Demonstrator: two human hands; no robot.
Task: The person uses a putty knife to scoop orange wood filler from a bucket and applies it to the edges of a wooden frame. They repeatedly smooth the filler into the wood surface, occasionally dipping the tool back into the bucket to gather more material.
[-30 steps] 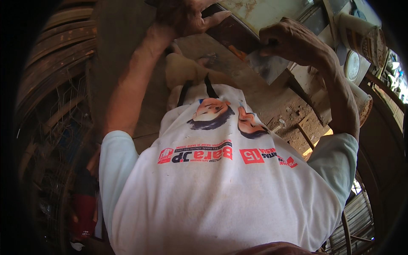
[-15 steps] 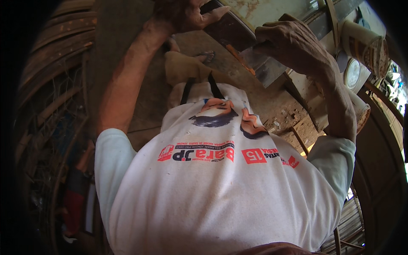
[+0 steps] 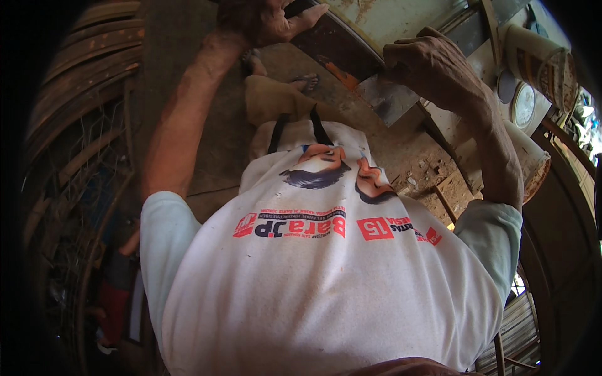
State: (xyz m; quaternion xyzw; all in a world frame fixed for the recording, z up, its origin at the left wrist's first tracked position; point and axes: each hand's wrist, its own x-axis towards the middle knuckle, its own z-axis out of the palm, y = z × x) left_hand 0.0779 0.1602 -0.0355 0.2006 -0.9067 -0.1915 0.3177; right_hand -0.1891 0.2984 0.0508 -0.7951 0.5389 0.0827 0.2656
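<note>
My left hand (image 3: 269,22) grips a dark brown board (image 3: 338,44) at the top of the view, its thumb lying along the board; the other fingers are partly hidden. Close to the board's right end, my right hand (image 3: 433,66) is closed around a flat, wide scraper blade (image 3: 392,103), whose grip is hidden in the fingers. A smear of orange filler (image 3: 342,75) shows on the board's lower side, right beside the blade. Whether the blade touches the board there, I cannot tell.
A pale, stained work surface (image 3: 376,19) lies beyond the board. On the right stand a dirty bucket (image 3: 536,62), a round tin (image 3: 522,105) and another tub (image 3: 523,156). Debris (image 3: 433,175) litters the floor. Stacked curved wood (image 3: 94,62) and another person (image 3: 116,282) are at left.
The board and my left hand have shifted slightly to the left. My right hand's fingers have turned a little, and the blade has moved slightly up.
</note>
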